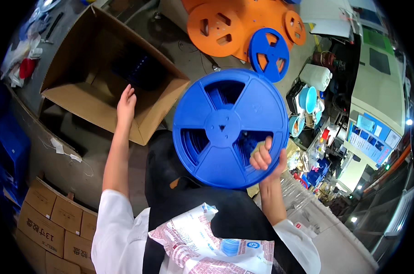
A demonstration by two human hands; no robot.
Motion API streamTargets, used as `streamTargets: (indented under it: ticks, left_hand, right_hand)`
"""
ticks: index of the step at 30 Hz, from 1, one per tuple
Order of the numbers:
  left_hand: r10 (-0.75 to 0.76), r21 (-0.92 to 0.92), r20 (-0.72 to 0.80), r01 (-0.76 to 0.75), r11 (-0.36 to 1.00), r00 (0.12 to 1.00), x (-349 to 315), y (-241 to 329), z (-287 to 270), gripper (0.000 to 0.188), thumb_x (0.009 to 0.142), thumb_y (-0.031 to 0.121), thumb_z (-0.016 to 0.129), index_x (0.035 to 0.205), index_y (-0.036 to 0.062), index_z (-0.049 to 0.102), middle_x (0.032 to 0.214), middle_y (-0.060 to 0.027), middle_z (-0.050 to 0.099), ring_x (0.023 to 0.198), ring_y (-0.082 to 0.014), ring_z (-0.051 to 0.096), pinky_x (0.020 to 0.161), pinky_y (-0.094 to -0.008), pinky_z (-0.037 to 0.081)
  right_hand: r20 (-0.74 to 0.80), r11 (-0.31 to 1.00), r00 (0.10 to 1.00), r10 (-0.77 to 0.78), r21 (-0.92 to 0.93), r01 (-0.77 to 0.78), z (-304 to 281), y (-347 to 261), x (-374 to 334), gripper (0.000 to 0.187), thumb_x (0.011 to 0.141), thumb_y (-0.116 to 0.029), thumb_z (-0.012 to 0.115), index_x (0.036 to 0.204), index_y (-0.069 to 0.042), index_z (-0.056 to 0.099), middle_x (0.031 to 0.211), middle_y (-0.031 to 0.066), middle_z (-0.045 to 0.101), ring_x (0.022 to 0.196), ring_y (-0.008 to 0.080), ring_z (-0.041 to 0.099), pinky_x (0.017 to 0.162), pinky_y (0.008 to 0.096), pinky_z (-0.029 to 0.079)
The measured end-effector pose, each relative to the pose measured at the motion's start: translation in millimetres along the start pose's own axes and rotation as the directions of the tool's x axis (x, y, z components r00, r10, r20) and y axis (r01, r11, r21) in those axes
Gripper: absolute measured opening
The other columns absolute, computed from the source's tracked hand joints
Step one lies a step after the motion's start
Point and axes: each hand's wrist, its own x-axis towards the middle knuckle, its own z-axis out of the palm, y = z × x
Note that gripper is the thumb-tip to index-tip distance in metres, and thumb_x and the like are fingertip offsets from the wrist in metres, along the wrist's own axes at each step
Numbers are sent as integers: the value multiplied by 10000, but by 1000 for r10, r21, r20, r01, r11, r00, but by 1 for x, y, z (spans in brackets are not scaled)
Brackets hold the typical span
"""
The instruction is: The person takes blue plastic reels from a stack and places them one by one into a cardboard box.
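A large blue plastic reel (223, 130), with more blue reels showing through its windows, is upright in front of my dark-clothed lap. My right hand (266, 160) grips it at the right edge, fingers hooked through the lower right window. At the near side of an open cardboard box (90, 102), my left hand (126, 107) reaches over the flap, holding nothing, fingers stretched out. Deep in the box's shadow is a dark blue stack of ribbed edges (140, 68), too dim to make out fully.
Orange reels (214, 29) and a smaller blue reel (269, 55) are at the far side. Taped cartons (42, 223) stand lower left. A printed plastic bag (216, 246) lies against my front. Light blue basins (307, 99) and clutter line the right, beside a pale machine (378, 86).
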Motion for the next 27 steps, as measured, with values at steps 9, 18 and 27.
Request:
streamTargets:
  ticks: [9, 18, 27]
  left_hand:
    - [379, 517, 783, -855, 44, 493, -236, 172, 70, 631, 725, 19, 628, 1297, 261, 515, 1343, -54, 504, 1339, -252, 382, 1139, -484, 237]
    - [459, 496, 807, -848, -187, 371, -286, 150, 95, 395, 771, 76, 602, 1157, 150, 561, 1175, -58, 558, 1236, -256, 478, 1082, -458, 360]
    - [622, 668, 372, -665, 336, 688, -271, 136, 184, 677, 853, 174, 577, 1447, 30, 285, 1506, -190, 262, 1414, -338, 206, 1156, -457, 143]
  right_hand:
    - [420, 932, 898, -128, 360, -36, -47, -34, -34, 354, 927, -362, 579, 999, -52, 422, 601, -4, 405, 478, 100, 423, 498, 263, 334]
    - [539, 937, 836, -105, 335, -98, -74, -58, -59, 351, 922, -340, 590, 997, -41, 422, 604, 4, 423, 477, 102, 427, 492, 269, 359]
    - [591, 984, 806, -27, 159, -84, -79, -70, -86, 350, 925, -352, 590, 968, -55, 411, 575, -4, 425, 440, 92, 441, 459, 249, 346]
